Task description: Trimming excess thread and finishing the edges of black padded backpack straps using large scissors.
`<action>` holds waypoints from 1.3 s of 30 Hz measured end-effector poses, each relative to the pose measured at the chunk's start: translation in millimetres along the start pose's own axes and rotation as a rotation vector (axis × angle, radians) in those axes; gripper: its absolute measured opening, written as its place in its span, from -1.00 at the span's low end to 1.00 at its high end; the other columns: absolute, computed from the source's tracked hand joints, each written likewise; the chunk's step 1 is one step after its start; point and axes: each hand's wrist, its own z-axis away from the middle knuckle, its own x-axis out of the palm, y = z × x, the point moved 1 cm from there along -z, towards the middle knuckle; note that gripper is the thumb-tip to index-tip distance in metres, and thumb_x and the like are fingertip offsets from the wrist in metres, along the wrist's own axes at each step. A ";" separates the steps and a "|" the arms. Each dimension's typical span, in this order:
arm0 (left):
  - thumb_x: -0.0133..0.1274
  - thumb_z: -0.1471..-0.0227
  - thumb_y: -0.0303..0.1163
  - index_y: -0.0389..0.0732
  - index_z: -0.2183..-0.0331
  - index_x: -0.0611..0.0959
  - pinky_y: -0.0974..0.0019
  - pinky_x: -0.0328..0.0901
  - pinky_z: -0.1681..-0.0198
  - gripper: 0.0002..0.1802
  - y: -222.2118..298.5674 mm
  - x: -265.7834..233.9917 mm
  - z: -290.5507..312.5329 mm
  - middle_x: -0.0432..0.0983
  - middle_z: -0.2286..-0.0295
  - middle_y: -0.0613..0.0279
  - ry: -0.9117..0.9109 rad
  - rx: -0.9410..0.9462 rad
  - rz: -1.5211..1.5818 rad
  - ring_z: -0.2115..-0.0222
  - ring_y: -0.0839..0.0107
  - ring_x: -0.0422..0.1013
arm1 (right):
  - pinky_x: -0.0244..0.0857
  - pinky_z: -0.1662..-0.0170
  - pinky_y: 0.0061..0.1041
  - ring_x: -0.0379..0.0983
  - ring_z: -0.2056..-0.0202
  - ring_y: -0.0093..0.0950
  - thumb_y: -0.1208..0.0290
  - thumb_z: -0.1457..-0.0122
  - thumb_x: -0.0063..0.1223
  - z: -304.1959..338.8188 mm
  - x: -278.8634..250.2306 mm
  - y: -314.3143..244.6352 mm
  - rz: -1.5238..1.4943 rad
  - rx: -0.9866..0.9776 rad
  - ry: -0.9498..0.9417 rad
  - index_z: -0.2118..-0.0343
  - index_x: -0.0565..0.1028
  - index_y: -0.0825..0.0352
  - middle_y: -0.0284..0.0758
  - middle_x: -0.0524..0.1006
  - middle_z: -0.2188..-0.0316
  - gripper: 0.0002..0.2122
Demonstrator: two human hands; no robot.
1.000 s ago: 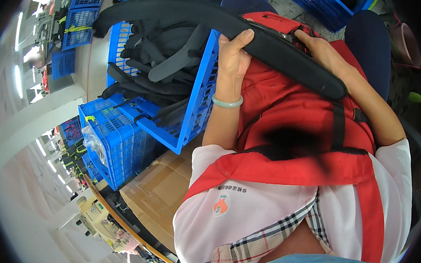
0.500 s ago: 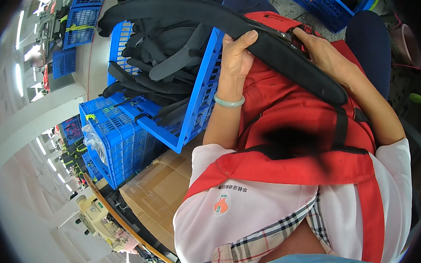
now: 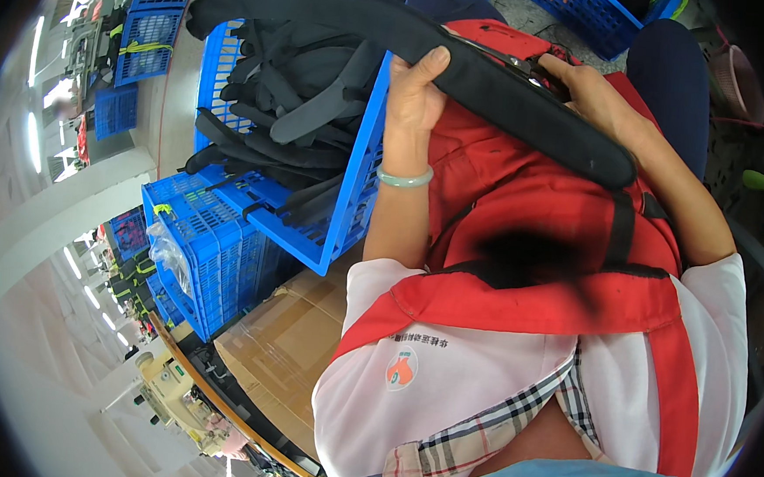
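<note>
A long, curved black padded strap (image 3: 530,108) lies slantwise above my lap, its left end reaching over a crate. My left hand (image 3: 416,87) pinches it near the middle, thumb on top and fingers underneath. At the strap's far edge is my right hand (image 3: 596,99), its fingers curled round a slim metal tool that looks like scissors (image 3: 519,66). The tool's thin part lies along that edge, and the strap and fingers hide some of it. Beneath the strap, a red apron (image 3: 507,202) covers my lap.
To the left, a blue plastic crate (image 3: 339,227) holds a heap of similar black straps (image 3: 319,117). Beside it are another blue crate (image 3: 214,263) and a cardboard box (image 3: 280,337). A further blue crate (image 3: 579,14) stands beyond my knees, and a pink basket (image 3: 737,81) sits at the right.
My left hand has shifted slightly left and nearer the strap's far edge. The strap has turned a little, and more of the metal tool shows beside my right hand.
</note>
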 end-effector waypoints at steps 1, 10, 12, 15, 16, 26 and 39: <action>0.18 0.12 -0.67 -0.25 0.22 0.56 0.25 0.40 0.06 -0.66 4.5 -2.3 -2.3 0.54 0.30 0.17 -0.044 0.021 -0.075 0.26 0.32 0.49 | 0.25 0.27 -0.23 0.44 0.32 -0.01 0.32 -0.13 0.10 -0.5 0.3 0.4 0.037 0.002 -0.014 0.06 0.32 0.38 0.02 0.48 0.42 -0.63; 0.25 0.17 -0.65 -0.26 0.22 0.56 0.26 0.40 0.07 -0.62 -8.6 -3.4 -2.4 0.54 0.31 0.18 -0.011 0.032 -0.062 0.26 0.33 0.49 | 0.23 0.28 -0.36 0.30 0.42 -0.19 0.30 -0.12 0.11 14.0 -15.2 1.9 0.071 0.011 -0.117 -0.01 0.22 0.38 -0.04 0.40 0.42 -0.53; 0.26 0.17 -0.65 -0.25 0.22 0.56 0.26 0.39 0.06 -0.61 -10.6 -1.5 -3.5 0.55 0.32 0.19 -0.019 0.032 -0.083 0.26 0.33 0.49 | 0.22 0.30 -0.35 0.27 0.44 -0.19 0.30 -0.13 0.09 13.3 -15.2 -2.3 0.037 -0.002 -0.090 0.00 0.23 0.38 -0.05 0.38 0.45 -0.55; 0.25 0.16 -0.66 -0.24 0.22 0.56 0.26 0.39 0.06 -0.61 -12.6 0.9 -3.7 0.55 0.32 0.20 -0.001 0.048 -0.072 0.26 0.34 0.49 | 0.17 0.32 -0.20 0.33 0.39 -0.03 0.33 -0.14 0.08 9.8 -13.9 -5.5 0.076 0.138 -0.153 -0.06 0.21 0.28 -0.01 0.41 0.44 -0.54; 0.25 0.16 -0.67 -0.23 0.22 0.56 0.26 0.39 0.07 -0.61 -12.7 0.6 -3.6 0.55 0.32 0.21 -0.012 0.045 -0.053 0.27 0.35 0.49 | 0.16 0.32 -0.19 0.35 0.39 -0.04 0.34 -0.15 0.06 7.8 -9.8 0.0 0.100 0.081 -0.124 -0.05 0.21 0.28 -0.01 0.41 0.46 -0.56; 0.23 0.14 -0.67 -0.20 0.23 0.57 0.28 0.40 0.09 -0.64 -16.8 -8.0 -1.9 0.55 0.33 0.26 -0.004 0.063 -0.032 0.30 0.38 0.49 | 0.22 0.30 -0.16 0.45 0.38 -0.07 0.53 -0.11 -0.03 1.7 7.1 12.5 0.213 0.023 -0.048 0.05 0.25 0.35 0.06 0.46 0.47 -0.68; 0.25 0.14 -0.63 -0.19 0.24 0.57 0.23 0.39 0.07 -0.65 -15.5 -13.6 -1.7 0.55 0.32 0.22 0.028 0.083 0.037 0.27 0.36 0.48 | 0.25 0.08 -0.43 0.42 0.22 -0.22 0.40 -0.04 0.13 27.1 -26.4 -2.2 -0.003 -0.051 -0.086 -0.01 0.27 0.42 -0.07 0.47 0.22 -0.53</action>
